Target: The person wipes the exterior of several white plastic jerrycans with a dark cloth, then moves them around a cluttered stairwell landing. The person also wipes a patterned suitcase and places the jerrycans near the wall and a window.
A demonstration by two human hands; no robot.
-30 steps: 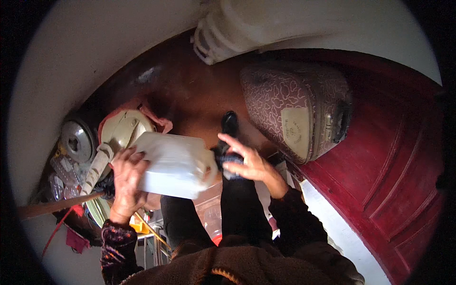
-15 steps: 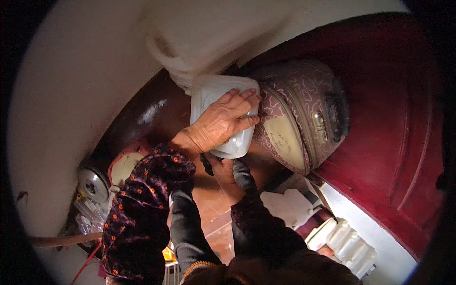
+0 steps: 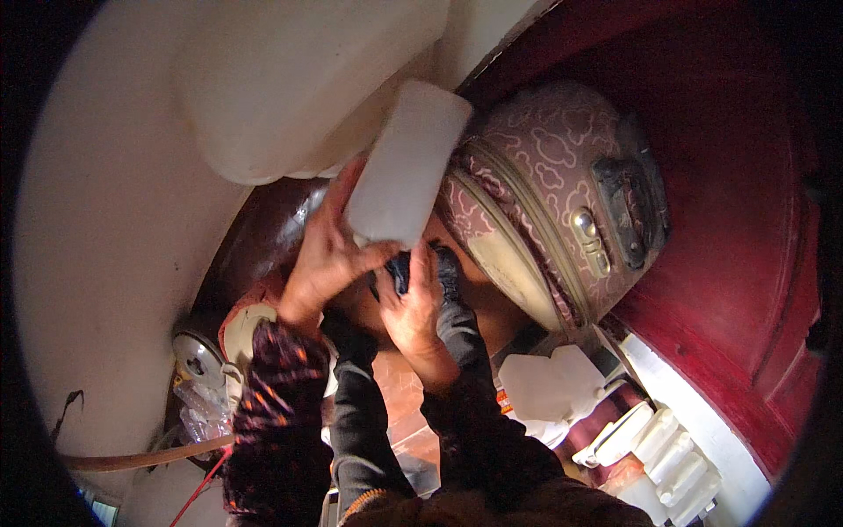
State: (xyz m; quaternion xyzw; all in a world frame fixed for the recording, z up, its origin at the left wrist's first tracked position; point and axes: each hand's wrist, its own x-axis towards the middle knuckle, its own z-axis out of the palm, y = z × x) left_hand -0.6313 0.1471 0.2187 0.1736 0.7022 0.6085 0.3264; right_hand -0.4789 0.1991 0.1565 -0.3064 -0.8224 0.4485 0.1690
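A white, block-shaped plastic container (image 3: 413, 162) is tilted in front of me, its long side running up to the right. Its left side rests in my left hand (image 3: 320, 263), fingers behind it and thumb along the bottom edge. Under the lower end, my right hand (image 3: 413, 303) touches the container with its thumb raised; its other fingers are partly hidden. Both hands are closed on the container. Below them, my grey-trousered legs and dark shoes show.
A patterned suitcase (image 3: 562, 193) stands just right of the container, against a dark red door (image 3: 738, 220). A large whitish tub-like thing (image 3: 299, 79) looms behind. White plastic jugs (image 3: 558, 382) lie at lower right. Clear plastic bottles (image 3: 206, 413) and a round lid (image 3: 198, 358) are at left.
The container has been turned and tipped, now showing a narrow face. My left hand has shifted from across its front to its left side. My right hand's thumb has come up.
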